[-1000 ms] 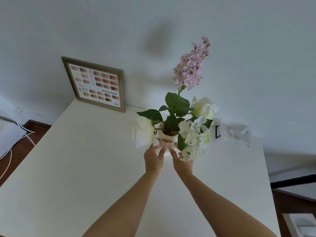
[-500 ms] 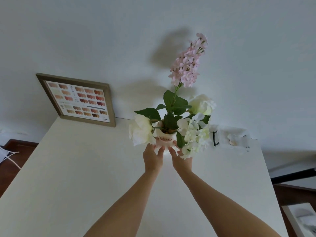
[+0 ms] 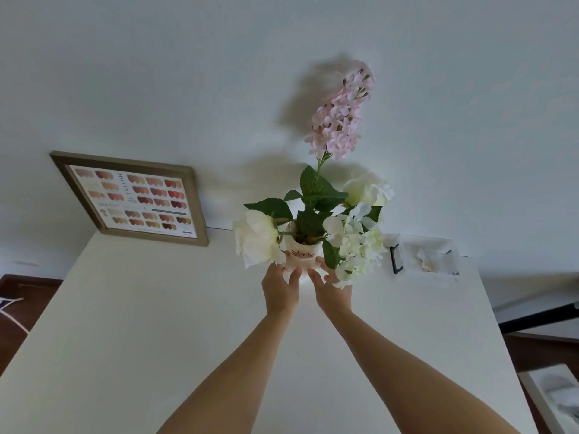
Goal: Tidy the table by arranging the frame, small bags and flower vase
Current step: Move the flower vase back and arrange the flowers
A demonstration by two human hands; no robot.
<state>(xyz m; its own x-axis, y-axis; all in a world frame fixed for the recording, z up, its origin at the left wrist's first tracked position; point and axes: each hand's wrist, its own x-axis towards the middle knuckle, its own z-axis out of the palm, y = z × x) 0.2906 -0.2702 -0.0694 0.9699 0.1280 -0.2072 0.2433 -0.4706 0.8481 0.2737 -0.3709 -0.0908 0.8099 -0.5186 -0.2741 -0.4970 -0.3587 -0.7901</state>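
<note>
In the head view, you had both hands on the flower vase (image 3: 300, 255), a small pale pot with a cat face, near the back middle of the worktop (image 3: 156, 308): your left hand (image 3: 279, 291) cupped its left underside and your right hand (image 3: 331, 292) its right, with the fingers (image 3: 294, 275) wrapped around the base and grasping it from below. Whether the vase rested on the worktop or hung just above it could not be told, since your hands covered its foot. The frame (image 3: 131, 197) leaned against the wall (image 3: 438, 89) at the back left, well apart from the vase. A clear container (image 3: 424, 255) with something small inside sat at the back right, just beside the white blooms; it may have held the small bags, but that was too faint to make out. The likely risk was top-heaviness: the tall pink flower spike (image 3: 341, 111) and the heavy white rose (image 3: 255, 238) reached far beyond the little pot, so a low grip and a quick release could have let it tip. The hydrangea cluster (image 3: 360, 245) could also have brushed the container as you slid right. The vase's rear, its foot and your fingertips behind it were hidden, and both forearms were cut off by the lower edge of the picture.
</note>
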